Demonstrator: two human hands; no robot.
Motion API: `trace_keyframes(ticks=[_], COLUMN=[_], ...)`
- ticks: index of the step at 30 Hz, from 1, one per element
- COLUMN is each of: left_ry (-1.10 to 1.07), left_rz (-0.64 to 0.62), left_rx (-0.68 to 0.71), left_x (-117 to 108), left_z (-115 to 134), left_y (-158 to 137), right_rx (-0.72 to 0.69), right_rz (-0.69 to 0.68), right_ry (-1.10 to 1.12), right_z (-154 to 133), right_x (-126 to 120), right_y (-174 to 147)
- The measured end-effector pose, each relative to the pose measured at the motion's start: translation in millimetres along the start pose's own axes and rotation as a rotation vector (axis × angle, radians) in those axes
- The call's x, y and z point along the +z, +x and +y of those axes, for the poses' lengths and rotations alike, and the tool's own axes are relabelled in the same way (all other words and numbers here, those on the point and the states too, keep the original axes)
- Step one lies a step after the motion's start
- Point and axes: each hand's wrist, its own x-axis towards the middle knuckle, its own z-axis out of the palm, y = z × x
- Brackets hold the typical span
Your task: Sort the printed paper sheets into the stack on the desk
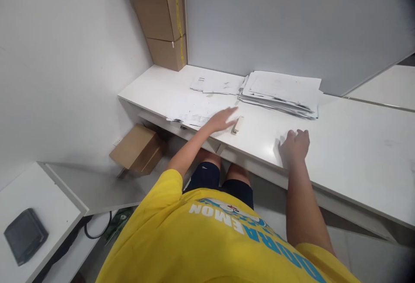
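Note:
My left hand [223, 120] reaches over the front part of the white table, fingers stretched out and holding nothing. Just to the right of its fingertips lies a small cream object that looks like a stapler [238, 125]; a narrow gap seems to part them. Loose printed sheets [186, 110] are spread to the left of this hand. Farther right, my right hand [295, 144] rests at the tabletop with its fingers curled in. Whatever is inside those fingers, if anything, is hidden. A thick stack of papers [282, 90] lies beyond and between the two hands.
The white table [363, 153] runs along a grey partition [275, 23]. More papers [220, 83] adjoin the stack. Cardboard boxes [162, 19] are piled at the far left corner. Another box [136, 146] sits below. A dark device [26, 235] lies on a side surface at lower left.

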Motion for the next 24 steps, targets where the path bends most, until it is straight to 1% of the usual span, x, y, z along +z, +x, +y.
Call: trace_keyframes(ticks=[2, 3, 4, 5, 6, 8, 11, 14, 17, 21, 24], left_ry=[0.05, 0.083, 0.111, 0.129, 0.139, 0.145, 0.147, 0.146, 0.143, 0.169, 0.196], left_rz=[0.065, 0.065, 0.052, 0.036, 0.024, 0.035, 0.096, 0.154, 0.18, 0.215, 0.277], left_rx=[-0.29, -0.415, -0.498, -0.539, -0.545, -0.503, -0.436, -0.384, -0.366, -0.35, -0.405], left_x=[-8.5, -10.2, -10.2, -8.8, -6.3, -0.1, 7.1, 8.3, 4.3, -7.7, -17.6], left_z=[-15.9, -23.4, -30.0, -35.2, -39.1, -43.1, -42.5, -39.1, -34.3, -22.1, -5.8], left_y=[-1.2, -3.3, -6.0, -9.1, -12.1, -16.7, -19.9, -23.2, -28.4, -32.8, -38.7], right_rx=[0.039, 0.05, 0.043, 0.032, 0.018, -0.003, 0.0, 0.002, 0.008, -0.006, -0.045], right_rz=[0.058, 0.07, 0.074, 0.078, 0.081, 0.086, 0.081, 0.065, 0.053, 0.026, 0.04], right_ry=[0.02, 0.021, 0.017, 0.013, 0.007, -0.01, -0.037, -0.045, -0.04, -0.029, -0.028], right_z=[1.0, 1.9, 3.1, 4.6, 6.4, 9.9, 13.9, 15.8, 17.3, 19.7, 19.8], right_x=[4.5, 6.2, 7.7, 8.9, 10.1, 12.1, 13.8, 13.7, 13.8, 17.2, 20.8], right_y=[0.4, 0.9, 1.4, 1.8, 2.0, 2.2, 2.5, 3.8, 5.5, 6.9, 7.7])
